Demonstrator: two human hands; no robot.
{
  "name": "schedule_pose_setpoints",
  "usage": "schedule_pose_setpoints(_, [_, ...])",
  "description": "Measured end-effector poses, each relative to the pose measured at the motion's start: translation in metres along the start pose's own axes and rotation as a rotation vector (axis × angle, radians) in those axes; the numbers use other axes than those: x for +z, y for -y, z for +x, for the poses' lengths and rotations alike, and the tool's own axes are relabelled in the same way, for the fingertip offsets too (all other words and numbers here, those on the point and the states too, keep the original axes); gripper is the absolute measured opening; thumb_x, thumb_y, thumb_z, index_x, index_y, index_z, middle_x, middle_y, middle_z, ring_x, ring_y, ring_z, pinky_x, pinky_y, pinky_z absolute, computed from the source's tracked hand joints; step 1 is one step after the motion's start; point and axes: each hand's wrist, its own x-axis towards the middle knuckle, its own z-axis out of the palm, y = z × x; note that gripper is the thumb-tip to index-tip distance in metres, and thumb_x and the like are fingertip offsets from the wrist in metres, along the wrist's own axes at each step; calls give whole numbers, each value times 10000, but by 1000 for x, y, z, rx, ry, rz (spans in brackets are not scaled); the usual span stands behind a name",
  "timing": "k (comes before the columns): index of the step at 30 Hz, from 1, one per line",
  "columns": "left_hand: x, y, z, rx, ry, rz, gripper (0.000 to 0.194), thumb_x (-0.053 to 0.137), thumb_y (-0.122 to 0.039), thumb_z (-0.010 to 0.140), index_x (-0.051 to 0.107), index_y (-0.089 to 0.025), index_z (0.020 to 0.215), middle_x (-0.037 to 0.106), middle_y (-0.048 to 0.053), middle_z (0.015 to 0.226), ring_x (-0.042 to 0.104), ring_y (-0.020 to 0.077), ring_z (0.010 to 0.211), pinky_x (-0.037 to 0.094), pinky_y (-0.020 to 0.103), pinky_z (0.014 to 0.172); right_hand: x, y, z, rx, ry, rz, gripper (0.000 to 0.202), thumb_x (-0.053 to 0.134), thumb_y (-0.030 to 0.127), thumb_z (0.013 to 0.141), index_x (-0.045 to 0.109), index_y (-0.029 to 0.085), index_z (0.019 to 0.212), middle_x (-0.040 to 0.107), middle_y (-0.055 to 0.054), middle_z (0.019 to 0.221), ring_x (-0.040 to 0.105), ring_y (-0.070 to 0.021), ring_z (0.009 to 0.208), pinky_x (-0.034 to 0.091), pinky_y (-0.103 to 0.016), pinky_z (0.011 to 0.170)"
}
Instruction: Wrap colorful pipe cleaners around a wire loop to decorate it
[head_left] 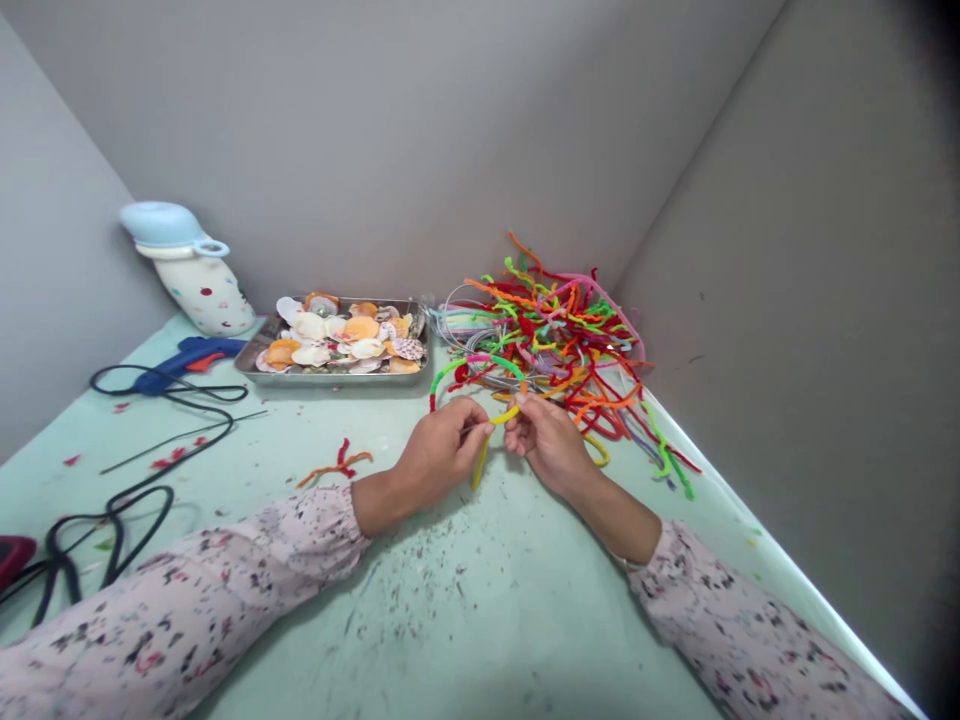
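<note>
Both hands are closed in a pinch. The left hand (446,445) grips the yellow pipe cleaner (504,416) between thumb and fingers; the right hand (547,440) pinches it close by. The pipe cleaner sits mid-desk, one end hanging toward half past six. A multicoloured arch (450,371) rises at eleven o'clock from the hands (whether it is joined to the yellow length cannot be told, the fingers covering that spot).

Risks, as judged: a loose pinch could let the yellow length slip or unwind; a hard pull could kink it or bend the arch out of shape. The tangled heap (555,340) at one o'clock lies just beyond the right hand, and its stray ends could snag the arch. The black cable (217,440) at nine o'clock could catch a sleeve and drag the blue glue gun (180,360).

Edges and room: the desk (480,620) meets walls from ten to one o'clock. The metal tray (337,378) of shells limits reach at ten, and a small orange-and-red twist (341,465) lies past the left wrist at half past eight. The right edge runs along three to four o'clock. The widest room is at six, with specks scattered toward seven.
</note>
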Motion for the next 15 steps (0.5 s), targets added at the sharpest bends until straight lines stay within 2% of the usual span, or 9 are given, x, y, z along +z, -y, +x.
schedule_pose_setpoints(10, [2,0,-3,55,-38,186,118,407,-221,879,516,-180,860,593,28,812,530,144,690,367,260,617,2,2,-1,21,11,-30,234,621,396,758,553,172,751,595,19,562,546,-86,415,344,-165,350])
schedule_pose_setpoints(15, [3,0,-4,70,-53,165,122,398,-210,887,516,-185,873,590,31,833,540,147,733,388,257,642,1,1,-1,6,-2,-32,234,616,398,762,560,171,747,595,19,558,539,-85,408,337,-172,350])
